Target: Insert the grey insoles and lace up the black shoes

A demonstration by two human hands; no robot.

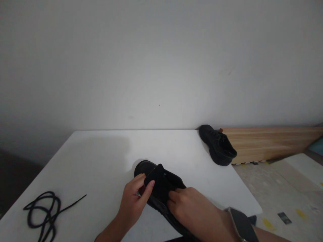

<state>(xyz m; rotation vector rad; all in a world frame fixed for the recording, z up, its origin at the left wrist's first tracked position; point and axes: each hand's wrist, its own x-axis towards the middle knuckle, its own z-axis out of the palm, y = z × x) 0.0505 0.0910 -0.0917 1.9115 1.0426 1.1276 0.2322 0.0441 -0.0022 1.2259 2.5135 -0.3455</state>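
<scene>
A black shoe (165, 209) without a lace in it lies on the white table, toe pointing away and to the left. Its tongue (156, 174) is lifted, pinched between the thumb and fingers of my left hand (133, 198). My right hand (186, 205), with a watch on its wrist, is closed at the shoe's opening; its fingers curl in against the side and their tips are hidden. Off to the left, a loose black shoelace (47, 215) lies in tangled loops, one end stretched out toward the shoe.
A second black shoe (215, 144), laced, stands at the table's far right edge. The white table (101, 161) meets a plain grey wall (161, 67). Beyond the right edge are a wooden board (267, 143) and a patterned floor (275, 195).
</scene>
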